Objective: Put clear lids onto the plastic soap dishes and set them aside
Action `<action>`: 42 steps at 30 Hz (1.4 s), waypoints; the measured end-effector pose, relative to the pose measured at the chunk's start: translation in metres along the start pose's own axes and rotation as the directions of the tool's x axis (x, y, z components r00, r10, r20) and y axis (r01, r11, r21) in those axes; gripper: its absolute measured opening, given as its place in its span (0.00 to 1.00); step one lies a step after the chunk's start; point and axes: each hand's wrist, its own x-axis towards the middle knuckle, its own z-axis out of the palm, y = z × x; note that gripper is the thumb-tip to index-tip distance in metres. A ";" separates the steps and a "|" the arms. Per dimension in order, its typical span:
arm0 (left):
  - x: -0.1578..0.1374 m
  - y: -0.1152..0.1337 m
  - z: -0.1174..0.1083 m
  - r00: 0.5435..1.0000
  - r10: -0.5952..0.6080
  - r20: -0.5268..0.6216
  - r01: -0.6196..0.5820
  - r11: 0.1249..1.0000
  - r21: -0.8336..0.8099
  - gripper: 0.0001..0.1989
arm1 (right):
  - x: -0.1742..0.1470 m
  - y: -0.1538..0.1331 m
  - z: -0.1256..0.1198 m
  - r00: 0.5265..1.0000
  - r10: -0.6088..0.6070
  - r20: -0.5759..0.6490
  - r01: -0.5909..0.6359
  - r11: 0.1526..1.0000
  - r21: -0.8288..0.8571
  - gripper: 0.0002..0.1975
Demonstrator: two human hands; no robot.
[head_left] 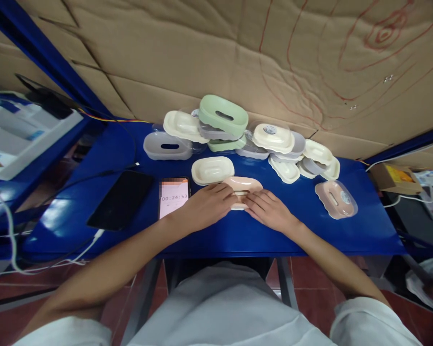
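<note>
Right at the middle of the frame, here's the pink dish (243, 182), sitting low over the desk (292, 240) with both hands on it! The left hand (214, 202) has its left side, fingers curled over and bunched close; the right hand (267, 206) has the other side, fingers bent in the same way. Both are mostly closed on it, nearly meeting over the slot, and the thumbs I can't make out.

Just beyond the left hand, a cream dish (212, 170) lies hollow side up. Off to the right of the frame, well apart, there's another pink one, the spare (335, 199), with a round sticker and a clear rim.

And look at that heap across the upper middle! A green dish (223, 115) rides on top, tilted, over a grey one (216, 132); at the heap's left end, another grey, the slotted tray (168, 146), rests on the desk.

Left of centre, the phone (173, 194) reads 00:24:53, partly behind the left arm, and further left lies a black tablet (120, 199). Brown cardboard (202, 53) fills the top of the frame.
</note>
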 end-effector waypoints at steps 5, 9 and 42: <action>-0.003 0.005 0.001 1.000 0.002 0.025 -0.003 0.999 0.037 0.08 | 0.005 0.056 -0.015 0.990 0.139 -0.016 -0.134 0.976 0.170 0.20; -0.005 0.002 0.001 1.000 -0.012 0.028 0.013 0.999 -0.050 0.05 | 0.025 0.136 -0.021 0.851 0.521 -0.064 -0.514 0.852 0.104 0.37; -0.009 -0.019 -0.002 0.984 -0.181 0.002 0.169 0.916 -0.365 0.26 | -0.025 -0.003 0.009 0.957 0.291 0.003 -0.285 0.934 0.216 0.39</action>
